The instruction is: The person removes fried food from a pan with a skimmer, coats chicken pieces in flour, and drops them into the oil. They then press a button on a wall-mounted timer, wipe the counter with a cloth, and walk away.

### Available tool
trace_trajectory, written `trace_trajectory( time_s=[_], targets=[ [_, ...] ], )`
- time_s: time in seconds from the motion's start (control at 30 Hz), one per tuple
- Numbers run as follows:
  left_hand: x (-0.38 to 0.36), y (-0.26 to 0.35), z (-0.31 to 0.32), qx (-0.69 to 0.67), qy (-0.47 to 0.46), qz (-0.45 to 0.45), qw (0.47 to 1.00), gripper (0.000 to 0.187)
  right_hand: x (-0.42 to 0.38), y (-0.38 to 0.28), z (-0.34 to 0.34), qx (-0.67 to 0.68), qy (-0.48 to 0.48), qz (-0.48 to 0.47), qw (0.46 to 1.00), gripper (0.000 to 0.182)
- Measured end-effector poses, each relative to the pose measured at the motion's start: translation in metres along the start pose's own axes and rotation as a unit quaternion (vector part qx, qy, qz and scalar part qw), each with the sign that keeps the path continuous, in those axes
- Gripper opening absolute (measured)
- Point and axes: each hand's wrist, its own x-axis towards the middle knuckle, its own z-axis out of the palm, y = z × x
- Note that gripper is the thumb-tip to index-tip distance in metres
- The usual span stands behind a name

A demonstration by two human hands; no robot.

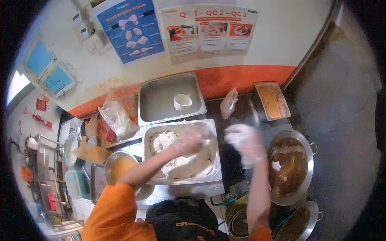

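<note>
My left hand, in a clear plastic glove, is over a steel tray of white flour. Motion blurs its fingers, so I cannot make out whether they hold anything. To the right of that tray, my right hand, also gloved, hovers above a dark surface. Its fingers point left and are too smeared to read. Nearest to it on the right is a wide pan of brown oil, where a small pale piece floats.
Behind the flour stands a steel tray of liquid with a white bowl. A bowl of orange-yellow liquid and a plastic bag are at left. A crumb-filled container sits back right; a second oil pan is nearer me.
</note>
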Motion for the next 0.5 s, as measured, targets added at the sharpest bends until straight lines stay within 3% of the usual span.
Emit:
trace_trajectory(
  time_s=[0.03, 0.07, 0.1, 0.13, 0.17, 0.27, 0.3, 0.4, 0.5],
  targets=[
    [-0.027, -0.032, -0.001, 0.074, -0.170, -0.019, 0.982, 0.024, 0.019, -0.002, 0.036, -0.014, -0.062, 0.004, 0.998, 0.030],
    [-0.052, -0.055, 0.001, 0.143, -0.338, -0.036, 0.930, 0.024, 0.041, 0.016, 0.073, -0.088, -0.133, -0.139, 0.977, 0.031],
    [-0.071, -0.067, 0.005, 0.143, -0.300, -0.035, 0.942, 0.022, 0.066, 0.038, 0.118, -0.134, -0.216, -0.150, 0.955, 0.033],
    [-0.090, -0.076, 0.011, 0.144, -0.262, -0.032, 0.954, 0.021, 0.087, 0.033, 0.147, -0.285, -0.334, -0.073, 0.895, 0.036],
    [-0.104, -0.078, 0.013, 0.142, -0.224, -0.030, 0.964, 0.020, 0.116, 0.136, 0.229, -0.164, -0.293, -0.037, 0.941, 0.038],
    [-0.100, -0.063, -0.006, 0.201, -0.276, -0.125, 0.931, 0.019, 0.117, 0.104, 0.246, -0.282, -0.253, -0.035, 0.925, 0.036],
    [-0.101, -0.071, -0.003, 0.191, -0.280, -0.118, 0.933, 0.017, 0.118, 0.115, 0.251, -0.200, -0.216, 0.020, 0.956, 0.042],
    [-0.101, -0.093, 0.003, 0.167, -0.285, -0.084, 0.940, 0.016, 0.131, 0.112, 0.249, -0.230, -0.281, -0.010, 0.932, 0.045],
    [-0.105, -0.095, -0.002, 0.142, -0.230, -0.029, 0.962, 0.017, 0.118, 0.079, 0.217, -0.125, -0.252, -0.069, 0.957, 0.030]
  ],
)
